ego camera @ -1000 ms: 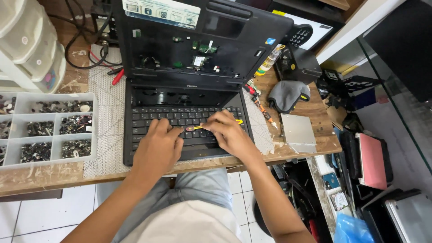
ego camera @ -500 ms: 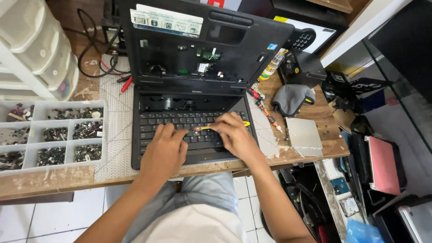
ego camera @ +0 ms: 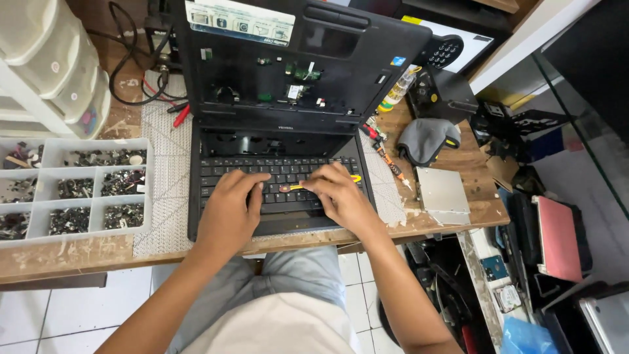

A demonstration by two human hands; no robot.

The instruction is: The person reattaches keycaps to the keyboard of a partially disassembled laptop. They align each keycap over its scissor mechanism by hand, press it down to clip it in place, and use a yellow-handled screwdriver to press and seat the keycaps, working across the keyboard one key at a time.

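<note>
While a black laptop (ego camera: 282,131) lies open at the frame's centre on a worn wooden bench (ego camera: 78,252), the left hand (ego camera: 229,213) rests flat, fingers spread, on its keyboard (ego camera: 275,177), holding nothing. Just right, the right hand (ego camera: 341,196) pinches a yellow-handled screwdriver (ego camera: 298,187), tip pointing left over the keys. At left sits a parts tray (ego camera: 72,190).

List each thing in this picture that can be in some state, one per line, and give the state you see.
laptop: lid open, screen panel removed, internals exposed
left hand: flat on the keyboard, holds nothing
right hand: shut on the yellow-handled tool
yellow-handled tool: lying across the keys
compartment tray: uncovered, holding small dark parts
grey cloth: crumpled on the table
silver drive: lying flat
</note>
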